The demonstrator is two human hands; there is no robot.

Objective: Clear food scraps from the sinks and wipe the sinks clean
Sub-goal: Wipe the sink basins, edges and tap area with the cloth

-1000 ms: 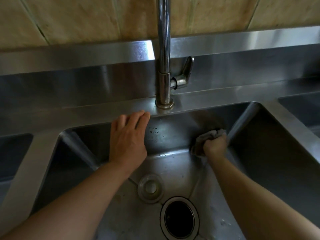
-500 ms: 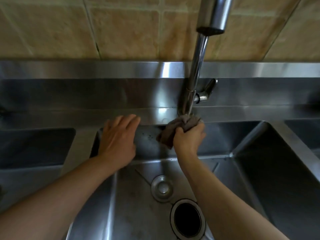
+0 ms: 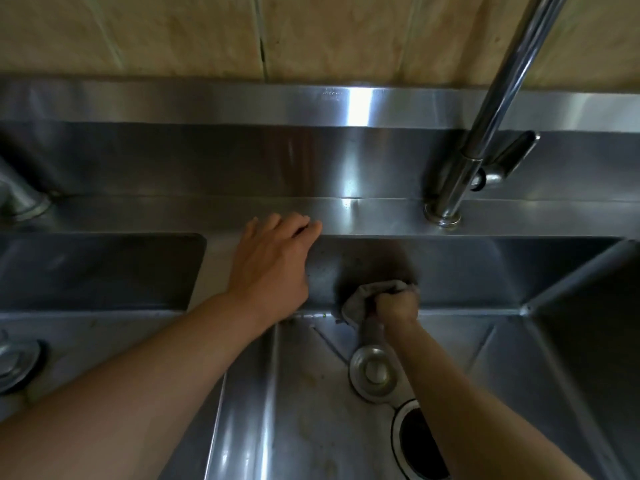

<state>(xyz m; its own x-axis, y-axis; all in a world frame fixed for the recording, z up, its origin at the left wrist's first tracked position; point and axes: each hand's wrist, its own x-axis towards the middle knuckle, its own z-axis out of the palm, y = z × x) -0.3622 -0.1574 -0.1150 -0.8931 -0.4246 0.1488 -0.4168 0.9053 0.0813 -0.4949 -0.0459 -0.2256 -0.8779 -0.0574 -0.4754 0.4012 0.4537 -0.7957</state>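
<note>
Right hand [image 3: 394, 308] wiping middle sink's back wall [image 3: 450, 271]
Fingers grip rag [image 3: 360, 303]; left hand [image 3: 273, 265] flat, open on rim. Risk: scraps swept into open drain [image 3: 420, 445] below fingers.

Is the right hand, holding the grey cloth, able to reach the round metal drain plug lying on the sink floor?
Probably yes. The right hand grips the grey cloth against the back wall, and the round metal drain plug lies just below it on the steel sink floor, with nothing between them.
</note>
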